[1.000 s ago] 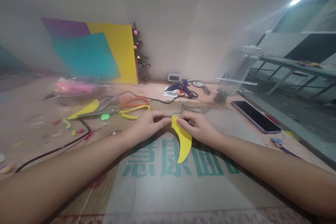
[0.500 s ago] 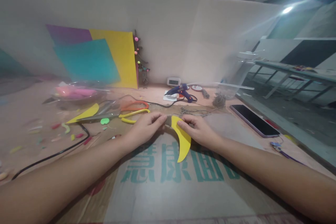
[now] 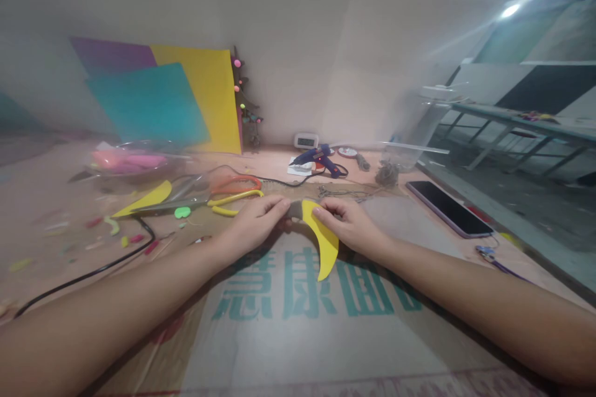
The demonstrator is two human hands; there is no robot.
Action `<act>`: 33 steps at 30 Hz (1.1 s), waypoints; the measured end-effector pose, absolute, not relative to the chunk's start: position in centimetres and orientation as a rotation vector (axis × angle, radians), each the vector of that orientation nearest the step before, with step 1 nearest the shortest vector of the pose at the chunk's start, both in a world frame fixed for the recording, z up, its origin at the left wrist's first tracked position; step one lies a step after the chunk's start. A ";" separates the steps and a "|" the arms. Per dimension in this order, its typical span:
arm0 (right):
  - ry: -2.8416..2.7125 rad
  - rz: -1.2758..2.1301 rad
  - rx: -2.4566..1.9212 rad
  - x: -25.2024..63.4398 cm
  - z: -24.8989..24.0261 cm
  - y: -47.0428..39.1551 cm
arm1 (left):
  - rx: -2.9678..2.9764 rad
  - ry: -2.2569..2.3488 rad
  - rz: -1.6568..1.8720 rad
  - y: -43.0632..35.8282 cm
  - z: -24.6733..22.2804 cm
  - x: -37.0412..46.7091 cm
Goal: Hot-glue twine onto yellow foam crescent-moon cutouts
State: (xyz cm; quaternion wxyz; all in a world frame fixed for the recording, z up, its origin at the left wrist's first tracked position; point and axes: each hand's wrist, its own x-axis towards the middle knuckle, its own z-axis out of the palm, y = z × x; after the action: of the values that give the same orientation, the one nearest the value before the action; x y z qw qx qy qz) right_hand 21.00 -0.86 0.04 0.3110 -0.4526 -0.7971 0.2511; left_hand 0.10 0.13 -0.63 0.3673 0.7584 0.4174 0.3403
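On the near side of the glue gun (image 3: 321, 152), the right hand (image 3: 352, 221) clamps thumb and fingers on the upper end of the yellow crescent (image 3: 327, 243), while the left hand (image 3: 258, 220) pinches the grey strip (image 3: 295, 211) beside it. An uneven tug could skew strip against crescent; too hard a squeeze could crease either.

Looks like a craft workshop: a table (image 3: 274, 156) strewn with bright scraps (image 3: 136, 239), a glue gun (image 3: 308, 156), scissors (image 3: 237, 198), coloured sheets (image 3: 153, 102) against a pale partition (image 3: 298, 43) and a yellow cutout (image 3: 327, 242); beyond, another long table (image 3: 526, 121) stands on a grey floor (image 3: 535, 192)
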 end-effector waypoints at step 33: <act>-2.308 0.442 -0.998 21.0 -0.4 -1.0 | 1.997 1.087 0.786 0.2 -0.5 0.0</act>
State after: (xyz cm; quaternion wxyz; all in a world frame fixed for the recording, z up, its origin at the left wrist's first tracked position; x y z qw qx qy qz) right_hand 20.97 -1.02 -0.37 0.2900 -0.3741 -0.8652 0.1655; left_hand -0.01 0.15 -0.52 0.3595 0.7746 0.4215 0.3050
